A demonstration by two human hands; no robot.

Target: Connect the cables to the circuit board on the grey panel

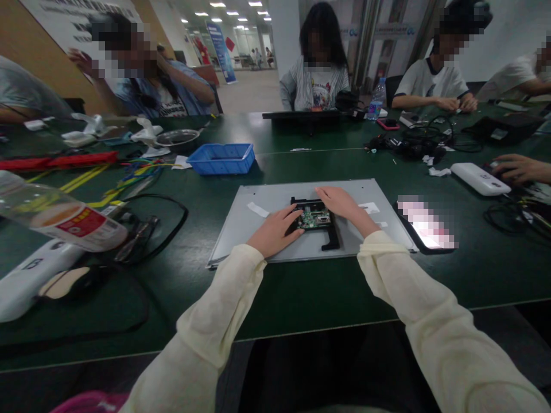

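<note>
A black plastic bracket (330, 236) lies on a flat grey metal panel (275, 255) in front of me, with a green circuit board (316, 219) set within it. My left hand (275, 230) rests over the bracket's left side. Its fingers are spread, with the tips at the board's left edge. At the bracket's far right corner is my right hand (339, 202), its fingers close together and bent down at the black edge. Whatever lies under those fingertips is hidden. White labels (369, 208) are stuck on the panel.
A lit phone (426, 223) lies right of the panel. Beyond it are a white device (480, 179) and a co-worker's hand (523, 169). A blue bin (222, 159) stands behind the panel. To the left are a bottle (81, 223) and a black cable (183, 221). Several people sit opposite.
</note>
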